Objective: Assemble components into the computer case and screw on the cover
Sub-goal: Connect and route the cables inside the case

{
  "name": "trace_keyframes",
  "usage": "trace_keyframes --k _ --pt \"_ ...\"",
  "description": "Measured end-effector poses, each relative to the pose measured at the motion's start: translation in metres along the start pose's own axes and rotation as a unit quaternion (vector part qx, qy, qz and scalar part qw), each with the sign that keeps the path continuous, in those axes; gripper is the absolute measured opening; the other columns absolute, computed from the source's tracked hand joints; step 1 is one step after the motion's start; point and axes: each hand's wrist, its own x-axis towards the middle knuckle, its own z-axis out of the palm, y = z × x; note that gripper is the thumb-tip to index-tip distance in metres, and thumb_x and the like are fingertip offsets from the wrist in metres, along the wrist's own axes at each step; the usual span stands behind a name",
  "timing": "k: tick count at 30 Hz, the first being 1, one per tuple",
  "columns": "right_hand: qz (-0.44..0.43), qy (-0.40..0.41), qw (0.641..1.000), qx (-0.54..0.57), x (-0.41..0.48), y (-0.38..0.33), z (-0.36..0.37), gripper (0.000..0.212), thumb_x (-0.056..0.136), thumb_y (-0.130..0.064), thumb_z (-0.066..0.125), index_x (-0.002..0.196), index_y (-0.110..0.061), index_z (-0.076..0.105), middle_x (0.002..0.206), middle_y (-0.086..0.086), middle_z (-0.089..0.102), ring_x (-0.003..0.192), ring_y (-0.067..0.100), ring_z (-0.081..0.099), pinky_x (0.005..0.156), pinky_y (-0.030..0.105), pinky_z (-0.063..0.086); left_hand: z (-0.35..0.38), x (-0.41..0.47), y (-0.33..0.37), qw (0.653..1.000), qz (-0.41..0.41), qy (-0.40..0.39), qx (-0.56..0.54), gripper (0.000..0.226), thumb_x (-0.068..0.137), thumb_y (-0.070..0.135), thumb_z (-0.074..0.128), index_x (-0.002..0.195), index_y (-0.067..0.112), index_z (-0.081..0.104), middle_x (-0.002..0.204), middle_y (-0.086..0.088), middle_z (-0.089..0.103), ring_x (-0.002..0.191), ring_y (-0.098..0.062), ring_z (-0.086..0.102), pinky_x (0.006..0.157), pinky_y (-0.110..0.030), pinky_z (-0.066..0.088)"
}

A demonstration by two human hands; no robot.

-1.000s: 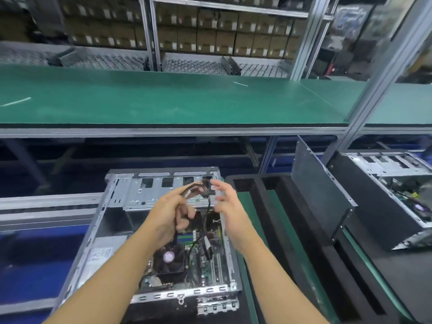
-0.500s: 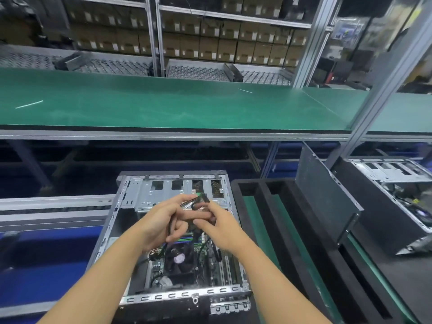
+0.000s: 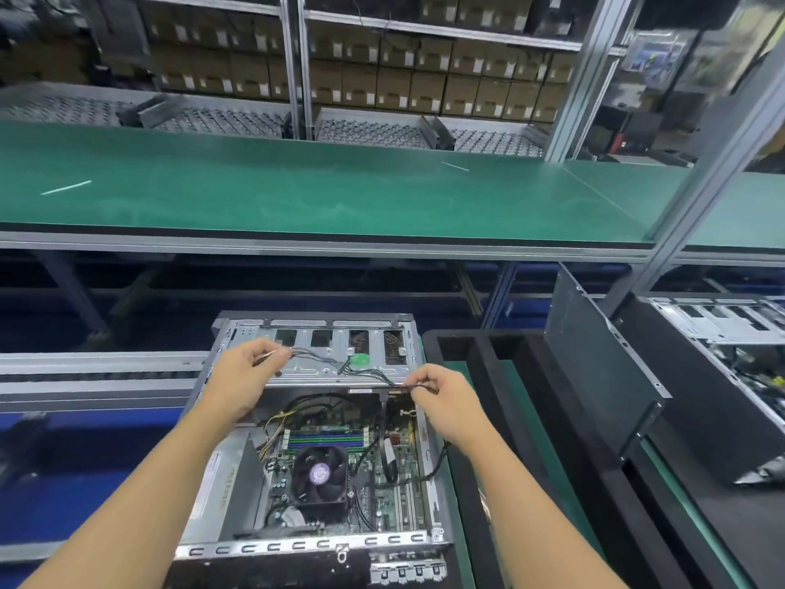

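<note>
An open computer case [image 3: 221,482] lies flat in front of me, its motherboard and black CPU fan [image 3: 319,476] exposed. A thin cable bundle [image 3: 340,365] stretches across the silver drive cage [image 3: 323,333] at the case's far end. My left hand [image 3: 248,376] pinches the cable's left end above the cage. At the cage's right edge my right hand [image 3: 446,399] pinches the other end, near a black connector. The dark cover panel [image 3: 594,354] leans upright to the right.
A black foam tray [image 3: 475,346] with green inserts sits right of the case. Further right lies a second open case [image 3: 722,329]. A green workbench shelf [image 3: 297,193] runs across above. Cardboard boxes fill racks behind. A roller conveyor rail [image 3: 85,376] is on the left.
My hands were together over the middle of the case holding the bunched cable; they have now pulled apart, left hand leftward and right hand rightward, stretching the cable out over the drive cage.
</note>
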Motion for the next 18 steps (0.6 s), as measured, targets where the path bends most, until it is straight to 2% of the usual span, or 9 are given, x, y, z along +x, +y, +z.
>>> trace_keyframes --k 2,6,9,11,13,15,18 --pt "-0.001 -0.002 1.0 -0.002 0.002 0.002 -0.006 0.026 0.092 -0.005 0.058 0.083 -0.028 0.068 0.05 -0.016 0.053 0.041 0.003 0.036 0.044 0.01 0.031 -0.001 -0.001 -0.007 0.999 0.006 0.023 0.033 0.019 0.094 0.033 0.064 0.077 0.025 0.068 0.062 0.018 0.063 0.067 -0.011 0.055 0.064 -0.029 0.041" --pt "-0.009 -0.001 1.0 -0.009 0.006 0.005 -0.013 0.026 0.091 -0.007 0.059 0.085 -0.028 0.073 0.052 -0.012 0.052 0.041 0.003 0.035 0.044 0.01 0.03 0.007 -0.009 -0.016 0.997 0.005 0.054 0.054 0.019 0.095 0.034 0.062 0.078 0.026 0.067 0.062 0.022 0.062 0.06 -0.006 0.051 0.056 -0.027 0.038" --pt "0.001 -0.006 1.0 0.018 0.008 0.011 -0.019 0.024 0.089 -0.01 0.062 0.085 -0.028 0.077 0.054 -0.011 0.05 0.043 0.004 0.034 0.045 0.013 0.032 0.01 -0.011 -0.022 0.999 -0.024 0.022 0.024 0.019 0.095 0.034 0.062 0.081 0.022 0.068 0.049 0.011 0.052 0.049 -0.011 0.041 0.053 -0.028 0.034" --pt "0.022 -0.014 0.995 0.101 0.008 0.015 -0.025 0.019 0.089 -0.012 0.07 0.087 -0.028 0.078 0.06 -0.007 0.054 0.046 0.008 0.039 0.044 0.019 0.035 0.01 -0.01 -0.023 0.996 -0.071 -0.016 -0.056 0.021 0.097 0.031 0.061 0.087 0.014 0.067 0.046 0.009 0.036 0.045 -0.011 0.028 0.047 -0.023 0.026" --pt "0.042 -0.019 0.979 0.199 0.006 0.02 -0.03 0.016 0.088 -0.009 0.076 0.089 -0.024 0.078 0.069 -0.002 0.06 0.049 0.011 0.048 0.044 0.023 0.04 0.009 -0.011 -0.021 0.983 -0.115 -0.044 -0.134 0.022 0.098 0.027 0.058 0.091 0.007 0.063 0.05 0.007 0.028 0.043 -0.009 0.021 0.04 -0.019 0.017" --pt "0.06 -0.024 0.945 0.32 0.006 0.025 -0.032 0.016 0.091 0.001 0.072 0.1 -0.012 0.074 0.078 0.006 0.064 0.058 0.014 0.061 0.048 0.023 0.048 0.006 -0.011 -0.02 0.96 -0.167 -0.055 -0.216 0.019 0.099 0.023 0.056 0.091 0.006 0.059 0.051 0.008 0.024 0.04 -0.007 0.018 0.038 -0.015 0.013" --pt "0.068 -0.031 0.883 0.464 0.004 0.028 -0.034 0.026 0.091 0.012 0.063 0.115 0.003 0.064 0.091 0.014 0.069 0.082 0.022 0.073 0.068 0.024 0.059 0.004 -0.009 -0.022 0.912 -0.255 -0.088 -0.31 0.019 0.098 0.025 0.055 0.087 0.01 0.056 0.05 0.009 0.018 0.037 -0.005 0.014 0.036 -0.014 0.009"
